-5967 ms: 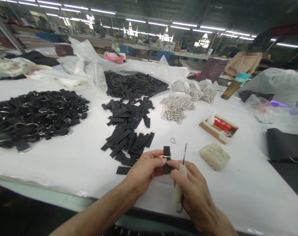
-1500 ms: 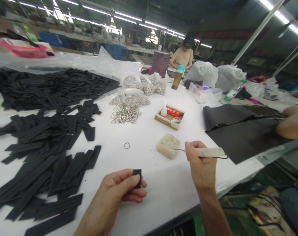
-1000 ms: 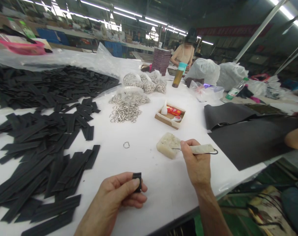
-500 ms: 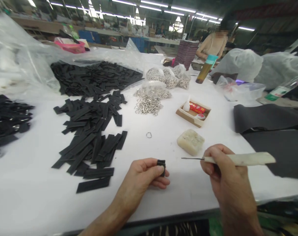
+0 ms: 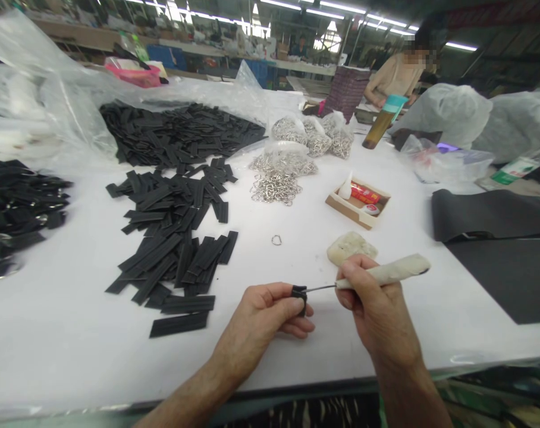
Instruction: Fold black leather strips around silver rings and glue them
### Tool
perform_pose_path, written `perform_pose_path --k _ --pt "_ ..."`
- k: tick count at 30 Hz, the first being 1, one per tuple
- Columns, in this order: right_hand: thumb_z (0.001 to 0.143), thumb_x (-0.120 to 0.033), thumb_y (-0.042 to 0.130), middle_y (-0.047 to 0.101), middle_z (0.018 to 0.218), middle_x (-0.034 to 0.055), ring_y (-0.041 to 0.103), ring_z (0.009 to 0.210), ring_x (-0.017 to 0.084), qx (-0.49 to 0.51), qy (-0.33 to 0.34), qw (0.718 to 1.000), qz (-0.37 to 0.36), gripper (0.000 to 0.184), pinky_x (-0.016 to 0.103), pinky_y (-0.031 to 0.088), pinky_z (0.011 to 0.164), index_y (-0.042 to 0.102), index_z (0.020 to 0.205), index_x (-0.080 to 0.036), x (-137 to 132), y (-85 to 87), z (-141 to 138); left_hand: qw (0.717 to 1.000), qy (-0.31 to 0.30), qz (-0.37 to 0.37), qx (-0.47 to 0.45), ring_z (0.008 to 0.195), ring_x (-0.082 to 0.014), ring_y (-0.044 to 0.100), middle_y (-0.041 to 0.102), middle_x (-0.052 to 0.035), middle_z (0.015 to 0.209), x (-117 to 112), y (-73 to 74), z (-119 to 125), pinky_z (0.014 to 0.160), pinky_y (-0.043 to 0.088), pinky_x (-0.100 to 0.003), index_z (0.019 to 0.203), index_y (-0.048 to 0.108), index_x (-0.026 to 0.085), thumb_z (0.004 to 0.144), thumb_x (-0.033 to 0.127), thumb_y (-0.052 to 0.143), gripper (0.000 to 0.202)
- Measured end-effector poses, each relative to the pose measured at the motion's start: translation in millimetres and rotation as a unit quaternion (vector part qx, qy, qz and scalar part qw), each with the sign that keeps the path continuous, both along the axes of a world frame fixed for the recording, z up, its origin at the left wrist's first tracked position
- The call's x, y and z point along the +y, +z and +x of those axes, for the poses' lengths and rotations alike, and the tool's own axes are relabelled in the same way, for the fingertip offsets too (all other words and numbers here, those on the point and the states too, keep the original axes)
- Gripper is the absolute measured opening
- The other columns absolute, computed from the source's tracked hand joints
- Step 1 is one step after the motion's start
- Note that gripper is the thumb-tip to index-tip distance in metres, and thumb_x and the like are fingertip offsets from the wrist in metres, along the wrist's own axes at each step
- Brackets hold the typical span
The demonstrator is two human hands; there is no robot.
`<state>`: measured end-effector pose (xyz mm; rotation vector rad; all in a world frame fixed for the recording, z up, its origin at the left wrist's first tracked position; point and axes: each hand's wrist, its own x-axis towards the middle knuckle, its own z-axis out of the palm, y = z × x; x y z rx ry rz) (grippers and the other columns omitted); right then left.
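Between thumb and fingers, my left hand (image 5: 270,312) pinches a folded black strip (image 5: 299,293). My right hand (image 5: 377,306) is closed round the pale handle of an awl-like tool (image 5: 386,272). The tool's thin metal tip meets the top of the folded strip; whether it goes into the fold I cannot tell. A single metal D-shaped ring (image 5: 276,240) lies on the white table beyond my left hand. Just behind my right hand sits a yellowish wax-like block (image 5: 351,247). Loose black strips (image 5: 176,255) are piled to the left.
A small cardboard box (image 5: 359,201) holds a red tube. Behind the single ring are heaped metal rings (image 5: 276,187) and bagged rings (image 5: 314,135). Black sheets (image 5: 497,255) lie at right, finished-looking black pieces (image 5: 20,208) at far left. A bottle (image 5: 385,122) and another person (image 5: 395,77) are farther back.
My right hand has moved left, bringing the tool's tip from apart to the folded strip. My left hand still pinches the strip. The whole view has shifted slightly.
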<state>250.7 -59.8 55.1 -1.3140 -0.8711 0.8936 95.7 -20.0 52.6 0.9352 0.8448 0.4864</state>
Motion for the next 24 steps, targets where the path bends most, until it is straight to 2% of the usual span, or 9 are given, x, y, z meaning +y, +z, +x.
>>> perform_pose_path --k 5,13,19,21,24 --pt "0.084 -0.034 0.057 0.037 0.048 -0.0057 0.031 0.048 0.009 -0.01 0.018 1.0 -0.003 0.033 0.024 0.023 0.045 0.046 0.058 -0.018 3 -1.6 -1 1.0 0.0 -0.003 -0.006 0.064 -0.0158 0.065 0.07 -0.0074 0.074 0 -1.9 -1 0.065 0.053 -0.024 0.077 0.068 0.011 0.077 0.024 0.06 0.016" --pt "0.083 -0.033 0.058 0.037 0.046 -0.0062 0.031 0.044 0.008 -0.006 0.051 0.999 -0.012 0.035 0.023 0.022 0.042 0.043 0.055 -0.018 11 -3.3 2 1.0 -0.003 0.002 0.004 0.059 -0.0146 0.064 0.069 -0.0068 0.064 0 -3.0 0 0.061 0.052 -0.022 0.074 0.068 0.01 0.077 0.024 0.059 0.017" --pt "0.079 -0.034 0.058 0.032 0.042 -0.0082 0.023 0.039 0.006 0.027 0.136 0.988 -0.071 0.03 0.022 0.011 0.038 0.045 0.057 -0.017 27 0.9 4 1.0 -0.014 -0.016 0.021 0.05 -0.0134 0.061 0.066 -0.0065 0.055 -1 -5.8 -2 0.055 0.05 -0.022 0.067 0.067 0.01 0.074 0.024 0.06 0.018" --pt "0.079 -0.034 0.057 0.033 0.042 -0.0076 0.025 0.039 0.006 -0.003 0.147 0.987 -0.067 0.033 0.022 0.012 0.038 0.043 0.054 -0.017 30 3.9 5 0.999 -0.012 -0.025 0.018 0.049 -0.0138 0.061 0.066 -0.0067 0.054 -1 -6.3 -2 0.053 0.049 -0.022 0.065 0.067 0.01 0.073 0.026 0.061 0.018" --pt "0.079 -0.034 0.058 0.036 0.042 -0.0061 0.029 0.04 0.006 -0.07 0.114 0.99 -0.038 0.036 0.022 0.017 0.039 0.042 0.05 -0.018 30 10.2 7 0.999 -0.007 -0.037 0.013 0.047 -0.0141 0.06 0.065 -0.0064 0.053 -1 -6.6 -1 0.049 0.048 -0.022 0.062 0.067 0.01 0.071 0.025 0.062 0.018"
